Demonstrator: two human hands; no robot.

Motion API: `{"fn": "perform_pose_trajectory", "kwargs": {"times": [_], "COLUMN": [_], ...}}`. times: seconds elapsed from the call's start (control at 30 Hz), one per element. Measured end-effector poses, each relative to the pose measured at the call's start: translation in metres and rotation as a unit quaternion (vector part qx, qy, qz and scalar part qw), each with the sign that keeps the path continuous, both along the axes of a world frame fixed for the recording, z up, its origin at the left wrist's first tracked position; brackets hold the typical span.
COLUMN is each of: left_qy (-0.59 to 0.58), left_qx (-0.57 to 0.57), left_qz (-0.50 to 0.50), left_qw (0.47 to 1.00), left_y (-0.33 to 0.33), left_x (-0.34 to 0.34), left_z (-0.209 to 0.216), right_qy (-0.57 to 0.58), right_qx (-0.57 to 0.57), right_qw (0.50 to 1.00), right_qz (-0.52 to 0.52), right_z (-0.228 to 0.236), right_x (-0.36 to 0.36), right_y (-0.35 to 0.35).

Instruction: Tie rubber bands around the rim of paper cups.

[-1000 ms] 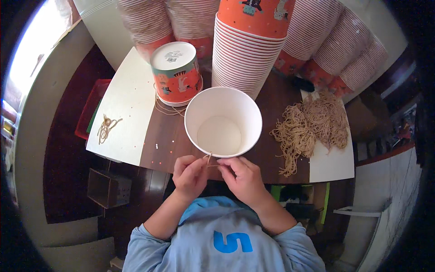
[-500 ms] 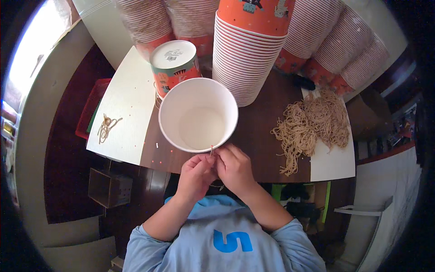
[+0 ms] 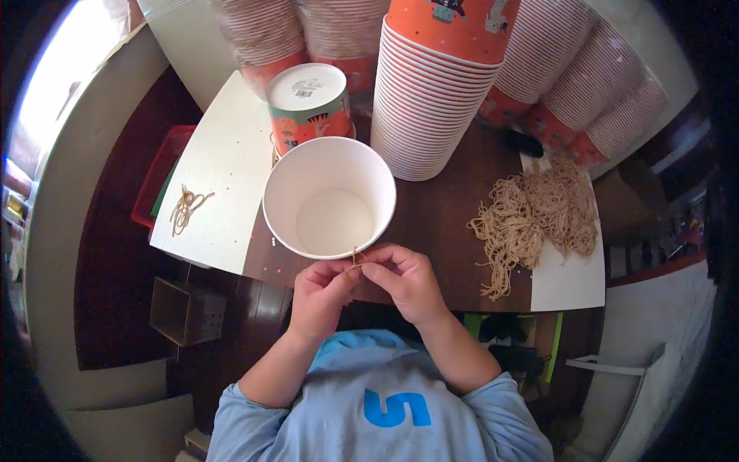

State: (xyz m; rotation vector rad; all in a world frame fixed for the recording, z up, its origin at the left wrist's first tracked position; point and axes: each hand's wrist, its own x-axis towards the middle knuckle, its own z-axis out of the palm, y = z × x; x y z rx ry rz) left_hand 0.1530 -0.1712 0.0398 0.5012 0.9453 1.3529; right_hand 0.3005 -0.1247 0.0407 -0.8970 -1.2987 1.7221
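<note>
A large paper bucket point(image 3: 331, 219), white inside, stands on the table's near side with its mouth tilted toward me. At its near rim, a thin tan cord point(image 3: 355, 256) pokes up and passes between my fingertips. My left hand point(image 3: 319, 296) pinches the cord just below the rim, thumb and forefinger pressed together. From the other side my right hand point(image 3: 409, 283) pinches it too, its thumb tip meeting the left one. The bucket's outer near wall and the fingers under the rim are hidden.
Behind the bucket stands an upside-down orange and green printed bucket point(image 3: 308, 115), beside a tall nested stack of buckets point(image 3: 431, 100). Plastic-wrapped stacks point(image 3: 531, 54) line the back. Loose tan cords point(image 3: 516, 231) lie heaped at right, a few cords point(image 3: 187, 209) at left.
My hands have spread slightly, their thumbs now meeting over the cord at the rim. The view has shifted a little, and the bucket appears slightly more to the left.
</note>
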Motion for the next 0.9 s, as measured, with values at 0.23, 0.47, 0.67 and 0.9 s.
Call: {"fn": "perform_pose_trajectory", "kwargs": {"times": [0.23, 0.47, 0.67, 0.9], "left_qy": [0.161, 0.322, 0.511, 0.546], "left_qx": [0.096, 0.161, 0.292, 0.371], "left_qz": [0.038, 0.064, 0.134, 0.154], "left_qw": [0.982, 0.931, 0.797, 0.735], "left_y": [-0.001, -0.003, -0.004, 0.001], "left_x": [0.003, 0.005, 0.006, -0.001], "left_z": [0.0, -0.007, -0.001, 0.006], "right_qy": [0.201, 0.276, 0.245, 0.216], "right_qx": [-0.208, -0.274, -0.277, -0.265], "right_qw": [0.957, 0.919, 0.929, 0.94], "right_qz": [0.035, 0.066, 0.026, 0.004], "right_z": [-0.005, -0.008, -0.006, 0.002], "right_x": [0.002, 0.001, -0.005, -0.005], "right_y": [0.0, 0.001, -0.006, -0.009]}}
